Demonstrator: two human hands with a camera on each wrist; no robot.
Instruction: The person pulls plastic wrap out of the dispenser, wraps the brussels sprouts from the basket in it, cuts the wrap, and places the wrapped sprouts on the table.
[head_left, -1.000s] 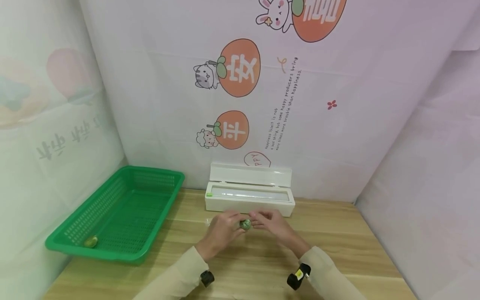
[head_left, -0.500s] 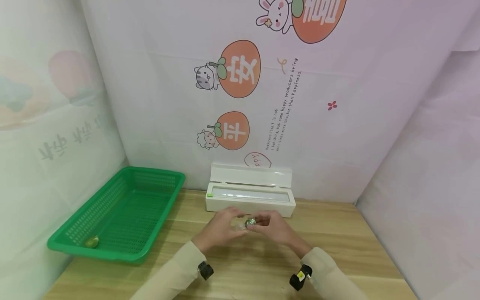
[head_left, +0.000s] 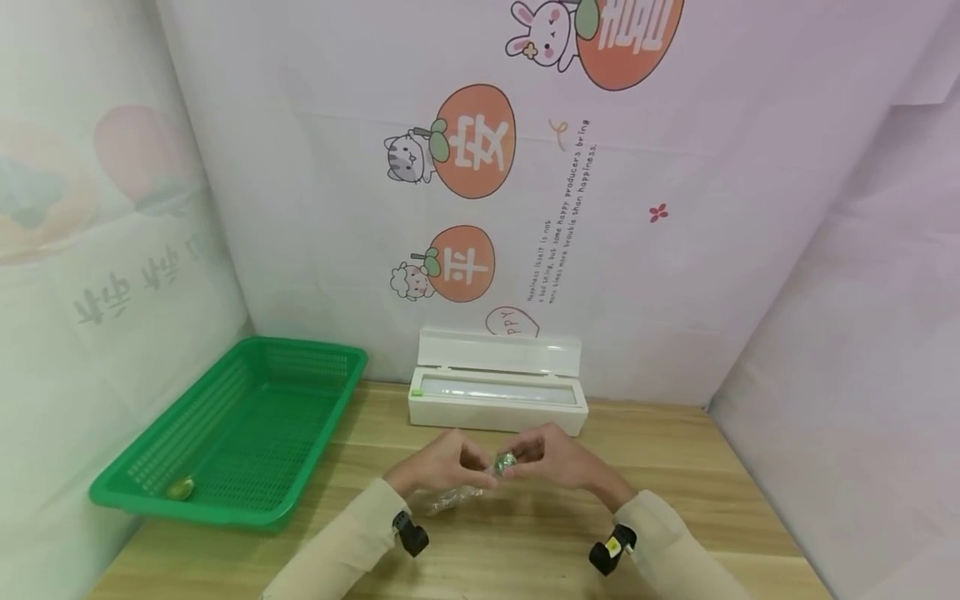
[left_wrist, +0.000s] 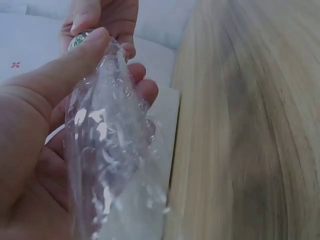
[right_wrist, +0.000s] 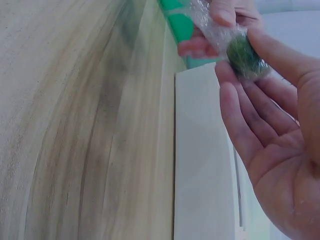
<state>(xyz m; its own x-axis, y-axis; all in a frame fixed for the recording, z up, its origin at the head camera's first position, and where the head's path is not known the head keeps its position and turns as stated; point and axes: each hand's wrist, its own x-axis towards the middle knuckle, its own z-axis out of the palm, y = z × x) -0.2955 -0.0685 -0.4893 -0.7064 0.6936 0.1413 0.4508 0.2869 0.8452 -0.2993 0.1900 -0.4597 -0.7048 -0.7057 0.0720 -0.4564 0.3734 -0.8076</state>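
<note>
Between the two hands is a small round green thing (right_wrist: 245, 56) wrapped in clear cling film; its exact kind cannot be told. My right hand (head_left: 561, 460) holds it between thumb and fingers. On the other side, my left hand (head_left: 441, 463) pinches the gathered film near the green thing. A loose, crumpled tail of cling film (left_wrist: 107, 155) hangs across the left palm and trails toward the left wrist. Both hands are raised above the wooden table, in front of the white cling film dispenser box (head_left: 495, 414), whose lid stands up.
A green plastic basket (head_left: 217, 515) stands at the left, with one small yellow-green wrapped thing (head_left: 181, 488) in its near left corner. The wooden table (head_left: 675, 492) meets printed white cloth walls (head_left: 337, 208) at the back and both sides.
The green thing has passed from the left fingers into the right hand. The left hand has shifted to pinch the film beside it, and the film's tail now shows below the left hand.
</note>
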